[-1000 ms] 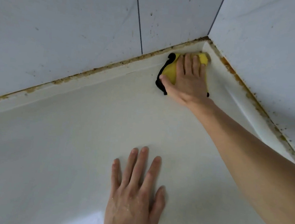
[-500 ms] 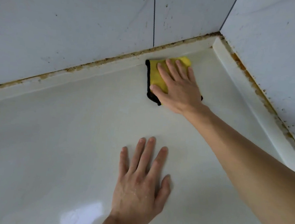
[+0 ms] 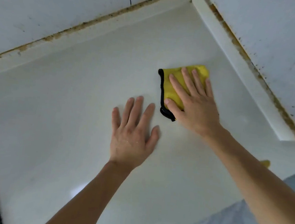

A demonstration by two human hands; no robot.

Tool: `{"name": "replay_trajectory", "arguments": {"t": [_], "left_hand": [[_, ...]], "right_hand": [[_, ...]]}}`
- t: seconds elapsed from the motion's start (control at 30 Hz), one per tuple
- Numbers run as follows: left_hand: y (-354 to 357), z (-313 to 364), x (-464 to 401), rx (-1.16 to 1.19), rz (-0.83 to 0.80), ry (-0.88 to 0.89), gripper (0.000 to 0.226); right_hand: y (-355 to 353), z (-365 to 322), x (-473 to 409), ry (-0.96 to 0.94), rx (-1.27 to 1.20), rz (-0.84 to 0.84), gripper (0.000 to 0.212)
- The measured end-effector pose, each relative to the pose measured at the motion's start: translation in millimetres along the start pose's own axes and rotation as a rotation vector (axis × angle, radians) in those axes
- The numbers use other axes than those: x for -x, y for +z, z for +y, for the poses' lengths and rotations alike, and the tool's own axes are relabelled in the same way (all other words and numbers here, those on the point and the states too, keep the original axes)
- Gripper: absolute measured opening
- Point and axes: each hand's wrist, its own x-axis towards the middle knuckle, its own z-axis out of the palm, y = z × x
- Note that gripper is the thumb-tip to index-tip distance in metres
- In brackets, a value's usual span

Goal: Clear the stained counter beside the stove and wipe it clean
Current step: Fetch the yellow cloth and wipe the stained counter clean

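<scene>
Right hand (image 3: 195,105): flat, fingers spread, palm down on the yellow cloth (image 3: 176,89) — pressing it to the surface, not closed around it. Thumb at the cloth's near left corner, beside the black edging. Fingertips near the cloth's far edge, little finger just past its right side.

Left hand (image 3: 132,137): flat and open, palm down, fingers slightly fanned, holding nothing. Directly on the counter (image 3: 54,113), just left of the cloth and nearer the viewer; thumb tip close to the cloth's black corner, not touching it.

Cloth: folded, yellow with black trim along the left side, lying on the pale counter, apart from the back corner and nearer the right upstand (image 3: 235,65) than the rear one.

Counter: white, glossy, a bright reflection near the left forearm. Brown-orange grime line (image 3: 90,25) along the joint between the rear upstand and the wall tiles (image 3: 45,6) — same staining along the right-hand joint, with dark specks on the tiles above it. Dark edge at far left, identity unclear. Small yellow patch (image 3: 265,163) behind the right forearm, too obscured to identify.
</scene>
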Motion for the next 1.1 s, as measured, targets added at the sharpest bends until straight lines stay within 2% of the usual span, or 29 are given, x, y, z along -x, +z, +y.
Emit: {"name": "replay_trajectory", "arguments": {"t": [0.1, 0.23, 0.33, 0.47, 0.6, 0.77, 0.87, 0.97, 1.1], "left_hand": [[1, 1, -2, -0.008, 0.016, 0.002, 0.06], [0, 1, -2, 0.003, -0.001, -0.007, 0.061], [1, 0, -3, -0.003, -0.021, -0.002, 0.061], [-1, 2, -4, -0.01, -0.059, 0.003, 0.061], [-12, 19, 2, 0.024, -0.109, -0.038, 0.056], [-12, 73, 34, 0.091, -0.182, 0.087, 0.059], [2, 91, 51, 0.035, -0.21, 0.158, 0.062], [15, 92, 55, -0.032, -0.196, 0.148, 0.067], [28, 90, 57, -0.078, -0.141, 0.162, 0.068]], "right_hand": [[5, -2, 64, 0.11, -0.037, 0.003, 0.071], [9, 9, 147, 0.06, -0.026, -0.036, 0.071], [5, 43, 178, 0.105, -0.006, -0.068, 0.072], [-4, 69, 158, 0.26, -0.012, -0.054, 0.075], [-3, 39, 140, 0.42, -0.046, -0.004, 0.075], [5, 38, 203, 0.204, -0.025, -0.033, 0.073], [1, 71, 220, 0.223, -0.008, -0.075, 0.075], [-8, 104, 206, 0.228, 0.01, -0.108, 0.075], [-13, 107, 171, 0.286, 0.003, -0.065, 0.075]]}}
